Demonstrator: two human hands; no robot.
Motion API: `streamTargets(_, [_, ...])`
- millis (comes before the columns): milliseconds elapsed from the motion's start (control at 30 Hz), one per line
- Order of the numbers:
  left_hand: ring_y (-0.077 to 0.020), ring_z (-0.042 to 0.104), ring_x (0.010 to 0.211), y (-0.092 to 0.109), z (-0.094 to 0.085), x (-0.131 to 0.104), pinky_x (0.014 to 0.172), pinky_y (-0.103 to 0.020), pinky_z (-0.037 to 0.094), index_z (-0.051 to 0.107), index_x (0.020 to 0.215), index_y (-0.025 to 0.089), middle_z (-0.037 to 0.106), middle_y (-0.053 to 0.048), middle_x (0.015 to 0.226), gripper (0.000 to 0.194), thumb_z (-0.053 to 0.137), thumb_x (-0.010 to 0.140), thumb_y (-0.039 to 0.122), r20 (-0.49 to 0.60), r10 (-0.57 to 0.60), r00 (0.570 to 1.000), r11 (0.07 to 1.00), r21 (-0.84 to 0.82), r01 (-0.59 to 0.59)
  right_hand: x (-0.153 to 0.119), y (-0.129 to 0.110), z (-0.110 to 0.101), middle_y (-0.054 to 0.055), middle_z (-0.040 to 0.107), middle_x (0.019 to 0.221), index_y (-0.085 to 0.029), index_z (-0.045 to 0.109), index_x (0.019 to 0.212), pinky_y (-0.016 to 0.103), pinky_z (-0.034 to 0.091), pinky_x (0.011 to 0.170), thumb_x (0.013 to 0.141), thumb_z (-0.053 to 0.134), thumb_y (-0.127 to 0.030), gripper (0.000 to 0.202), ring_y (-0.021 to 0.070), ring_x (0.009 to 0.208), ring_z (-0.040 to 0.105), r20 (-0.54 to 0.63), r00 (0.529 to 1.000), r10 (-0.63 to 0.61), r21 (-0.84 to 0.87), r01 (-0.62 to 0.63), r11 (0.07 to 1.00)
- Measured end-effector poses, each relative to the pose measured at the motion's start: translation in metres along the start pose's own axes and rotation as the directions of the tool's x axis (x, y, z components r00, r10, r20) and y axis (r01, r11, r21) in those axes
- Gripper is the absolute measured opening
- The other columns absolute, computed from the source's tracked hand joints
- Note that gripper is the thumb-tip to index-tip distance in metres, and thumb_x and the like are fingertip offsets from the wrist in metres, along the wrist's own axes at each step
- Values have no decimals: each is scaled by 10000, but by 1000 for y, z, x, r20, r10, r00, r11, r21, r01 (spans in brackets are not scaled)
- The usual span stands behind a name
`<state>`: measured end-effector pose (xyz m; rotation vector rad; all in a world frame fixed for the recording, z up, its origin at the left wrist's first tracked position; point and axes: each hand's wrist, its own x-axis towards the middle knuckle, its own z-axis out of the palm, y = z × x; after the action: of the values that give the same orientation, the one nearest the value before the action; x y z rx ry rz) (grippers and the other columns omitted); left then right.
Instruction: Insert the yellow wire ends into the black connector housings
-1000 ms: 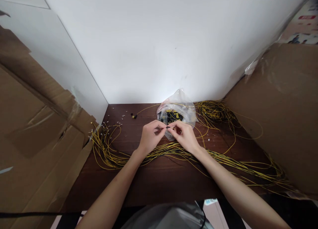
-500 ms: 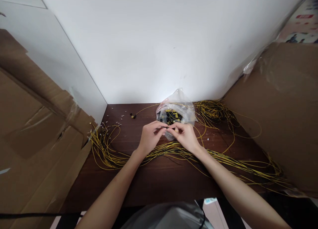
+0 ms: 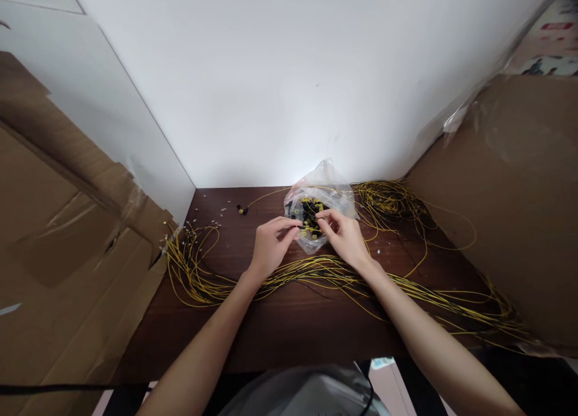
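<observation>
My left hand (image 3: pixel 270 242) is closed in a pinch on a thin wire. A short dark piece shows at its fingertips, and a yellow stretch leads right from there over the plastic bag (image 3: pixel 311 245). The bag lies open and holds many small black and yellow parts (image 3: pixel 311 210). My right hand (image 3: pixel 344 236) is over the bag's right side, thumb and forefinger drawn together beside the parts. Whatever is between those fingers is too small to make out. A long bundle of yellow and black wires (image 3: pixel 311 270) runs across the table below both hands.
Cardboard boxes flank the dark wooden table (image 3: pixel 316 338), one on the left (image 3: pixel 67 235) and one on the right (image 3: pixel 510 211). A tangled wire coil (image 3: pixel 388 199) lies at the back right. Small pale bits (image 3: pixel 222 211) and a black-and-yellow connector (image 3: pixel 242 211) lie back left. A white wall (image 3: pixel 289 91) stands behind.
My hands were together, fingertips meeting in front of the bag. Now they are apart: my right hand has moved slightly right and up over the parts, while my left has barely shifted.
</observation>
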<state>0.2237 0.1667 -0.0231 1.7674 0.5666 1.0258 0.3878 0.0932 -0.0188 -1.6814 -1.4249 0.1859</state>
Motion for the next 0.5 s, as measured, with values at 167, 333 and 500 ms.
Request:
streamTargets(167, [-153,631,788,-1,2,1,702,-297,578,627,1000,138,639,-68,897,265,599,750,222,-30,-59,998,997,-42,58,-2,0,2,29,653,828,-198,635,848,276,426,625,837,480,-215,157,166,709,578,72,992,-104,-142,113,983])
streamTargets(333, [-170,623,822,1,4,3,687,-305,574,575,1020,124,654,-68,849,349,657,692,211,-59,-160,985,969,-202,145,-5,3,6,57,615,834,-201,643,867,323,431,721,844,496,-225,151,211,863,531,84,979,-187,-336,204,920])
streamTargets(500, [-152,616,768,4,5,4,665,-276,544,623,895,104,667,-69,835,305,713,636,238,-90,-314,945,880,-402,253,-6,6,11,73,574,852,-202,660,921,353,427,733,832,527,-259,170,225,856,493,118,969,-217,-421,247,873])
